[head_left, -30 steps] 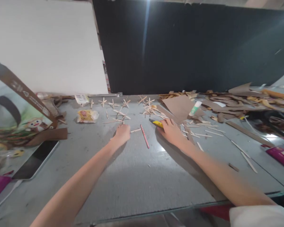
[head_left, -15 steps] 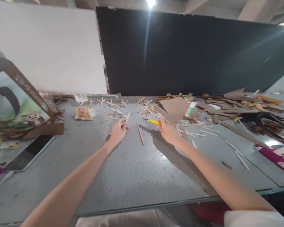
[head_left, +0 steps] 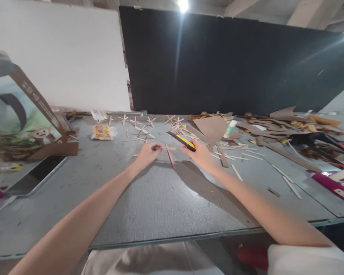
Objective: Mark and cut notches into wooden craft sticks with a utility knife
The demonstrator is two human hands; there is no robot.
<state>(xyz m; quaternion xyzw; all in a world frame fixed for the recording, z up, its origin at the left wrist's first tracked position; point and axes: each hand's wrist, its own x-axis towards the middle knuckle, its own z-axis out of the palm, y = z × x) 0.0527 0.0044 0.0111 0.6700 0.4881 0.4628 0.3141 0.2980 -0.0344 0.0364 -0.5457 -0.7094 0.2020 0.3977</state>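
My left hand (head_left: 149, 153) is low over the table with its fingers pinched on a thin wooden stick (head_left: 172, 148). The stick's free end points right, crossing near the top of a red patterned pencil (head_left: 170, 157) that lies on the table. Between the fingers and thumb of my right hand (head_left: 199, 153) is a yellow-and-black utility knife (head_left: 186, 142), its tip pointing up and left. Beyond my hands, several small star-shaped pieces made of crossed sticks (head_left: 150, 121) rest on the table.
Loose wooden sticks (head_left: 240, 157), cardboard (head_left: 210, 130) and a glue stick (head_left: 230, 129) lie to the right, with a purple tool (head_left: 334, 185) farther out. At left are a phone (head_left: 37, 175), a printed box (head_left: 25, 110) and a small yellow packet (head_left: 103, 132).
The stick in my left hand has gone from raised to pointing sideways, and that hand has shifted right. My right hand has turned the knife so its black side shows.
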